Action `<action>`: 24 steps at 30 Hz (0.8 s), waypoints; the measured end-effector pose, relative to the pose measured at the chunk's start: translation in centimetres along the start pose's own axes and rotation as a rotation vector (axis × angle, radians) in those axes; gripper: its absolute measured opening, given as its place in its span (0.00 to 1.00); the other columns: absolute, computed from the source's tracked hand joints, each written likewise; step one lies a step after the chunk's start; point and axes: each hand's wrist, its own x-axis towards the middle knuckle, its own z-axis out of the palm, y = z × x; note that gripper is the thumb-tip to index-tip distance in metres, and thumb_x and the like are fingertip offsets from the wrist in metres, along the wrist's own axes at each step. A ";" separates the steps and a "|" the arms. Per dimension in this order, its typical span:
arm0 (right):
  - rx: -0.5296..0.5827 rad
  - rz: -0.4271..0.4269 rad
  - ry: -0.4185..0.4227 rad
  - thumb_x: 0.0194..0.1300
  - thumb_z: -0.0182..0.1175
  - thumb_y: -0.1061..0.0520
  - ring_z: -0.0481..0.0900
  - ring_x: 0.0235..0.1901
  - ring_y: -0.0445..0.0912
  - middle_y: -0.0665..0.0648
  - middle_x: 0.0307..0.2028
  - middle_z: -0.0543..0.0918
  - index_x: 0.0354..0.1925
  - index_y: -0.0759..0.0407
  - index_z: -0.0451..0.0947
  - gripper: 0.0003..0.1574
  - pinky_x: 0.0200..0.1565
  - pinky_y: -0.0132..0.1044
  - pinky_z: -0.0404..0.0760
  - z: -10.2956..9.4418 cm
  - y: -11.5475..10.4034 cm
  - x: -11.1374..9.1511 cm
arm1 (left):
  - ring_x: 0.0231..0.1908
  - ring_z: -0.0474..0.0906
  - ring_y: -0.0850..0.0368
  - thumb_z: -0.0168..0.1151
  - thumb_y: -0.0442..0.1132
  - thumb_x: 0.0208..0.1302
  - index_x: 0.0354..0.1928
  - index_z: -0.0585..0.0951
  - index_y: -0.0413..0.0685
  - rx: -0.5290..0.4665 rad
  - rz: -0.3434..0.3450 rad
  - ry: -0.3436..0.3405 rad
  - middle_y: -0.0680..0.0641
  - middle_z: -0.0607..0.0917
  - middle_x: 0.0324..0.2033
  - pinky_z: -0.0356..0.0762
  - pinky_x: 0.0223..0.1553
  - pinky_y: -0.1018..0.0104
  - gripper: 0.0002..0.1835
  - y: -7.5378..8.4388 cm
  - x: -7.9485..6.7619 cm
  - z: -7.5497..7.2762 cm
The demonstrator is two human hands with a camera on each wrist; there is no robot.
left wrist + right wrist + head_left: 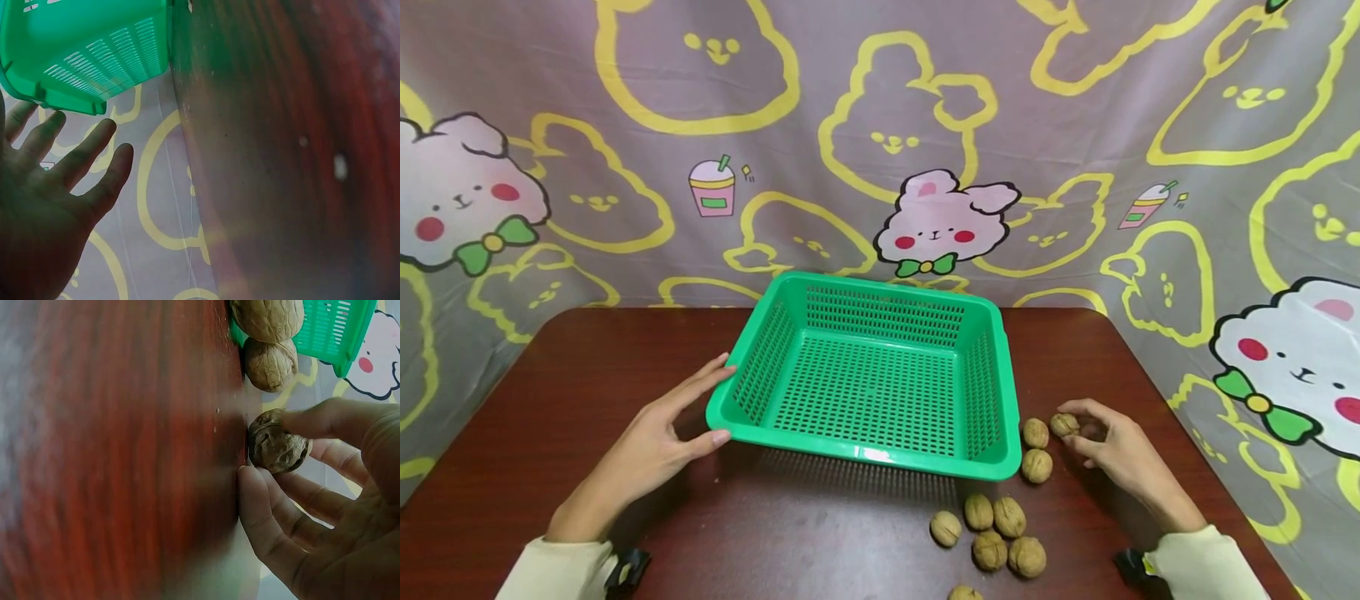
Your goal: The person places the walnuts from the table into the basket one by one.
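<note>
A green plastic basket [865, 392] with slotted walls stands on the table, nothing inside it. At its left rim is my left hand [651, 442], thumb and fingers spread apart with the tips right at the edge; the left wrist view shows the same spread fingers [103, 140] beside the rim. To the right of the basket, my right hand [1116, 446] pinches a walnut [278, 442] between thumb and fingertips, low at the tabletop. Two more walnuts [1037, 450] lie between that one and the basket's right wall.
Several loose walnuts [1000, 529] are grouped in front of the basket's right corner, with another walnut [965, 592] at the bottom of the head view. The dark red wooden table [760, 533] ends at a patterned cloth backdrop [820, 167], which hangs behind and along the sides.
</note>
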 end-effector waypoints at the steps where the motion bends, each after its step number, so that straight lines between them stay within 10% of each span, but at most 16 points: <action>1: -0.015 -0.003 0.003 0.67 0.66 0.70 0.82 0.35 0.35 0.68 0.52 0.85 0.61 0.64 0.78 0.24 0.27 0.37 0.84 0.0 0.0 0.1 | 0.74 0.52 0.83 0.76 0.40 0.64 0.78 0.68 0.68 0.007 -0.001 0.000 0.55 0.62 0.81 0.59 0.74 0.65 0.43 0.0 0.0 0.0; 3: -0.040 -0.003 0.009 0.67 0.64 0.71 0.82 0.34 0.35 0.68 0.51 0.85 0.60 0.64 0.78 0.24 0.27 0.36 0.84 0.0 0.0 0.1 | 0.74 0.53 0.83 0.76 0.41 0.64 0.78 0.68 0.69 0.018 -0.007 0.000 0.54 0.62 0.81 0.56 0.69 0.77 0.43 0.0 0.0 0.0; 7: -0.059 0.004 0.023 0.66 0.62 0.73 0.81 0.31 0.36 0.67 0.47 0.86 0.59 0.63 0.79 0.24 0.27 0.35 0.83 -0.1 -0.2 0.3 | 0.74 0.52 0.83 0.76 0.41 0.64 0.78 0.68 0.69 -0.003 -0.020 -0.010 0.54 0.62 0.82 0.63 0.73 0.50 0.43 0.2 0.1 -0.1; 9: -0.051 -0.002 0.033 0.66 0.61 0.73 0.82 0.31 0.37 0.67 0.47 0.86 0.59 0.63 0.79 0.24 0.28 0.35 0.83 -0.1 -0.4 0.3 | 0.74 0.52 0.83 0.76 0.41 0.64 0.78 0.68 0.69 0.001 -0.023 -0.012 0.57 0.62 0.81 0.63 0.73 0.51 0.43 0.2 0.1 -0.2; 14: 0.014 -0.069 0.068 0.69 0.62 0.70 0.84 0.36 0.36 0.62 0.54 0.84 0.61 0.62 0.78 0.23 0.31 0.36 0.85 -1.0 -1.2 0.0 | 0.74 0.53 0.83 0.77 0.41 0.63 0.78 0.68 0.68 0.025 -0.011 -0.007 0.61 0.62 0.81 0.56 0.65 0.84 0.43 0.3 0.1 0.0; 20: 0.072 -0.174 0.082 0.71 0.65 0.66 0.87 0.39 0.36 0.35 0.51 0.82 0.63 0.59 0.78 0.23 0.36 0.33 0.86 -2.4 -3.3 0.2 | 0.74 0.53 0.83 0.76 0.40 0.64 0.78 0.69 0.67 0.011 -0.012 -0.013 0.59 0.62 0.81 0.53 0.63 0.88 0.42 0.4 0.1 -0.2; 24: 0.092 -0.229 0.045 0.73 0.64 0.64 0.88 0.42 0.36 0.36 0.54 0.82 0.64 0.57 0.78 0.23 0.40 0.31 0.86 -2.8 -5.4 0.9 | 0.73 0.53 0.84 0.76 0.40 0.64 0.78 0.69 0.67 0.017 -0.008 -0.013 0.62 0.61 0.81 0.53 0.62 0.88 0.42 0.4 0.1 -0.3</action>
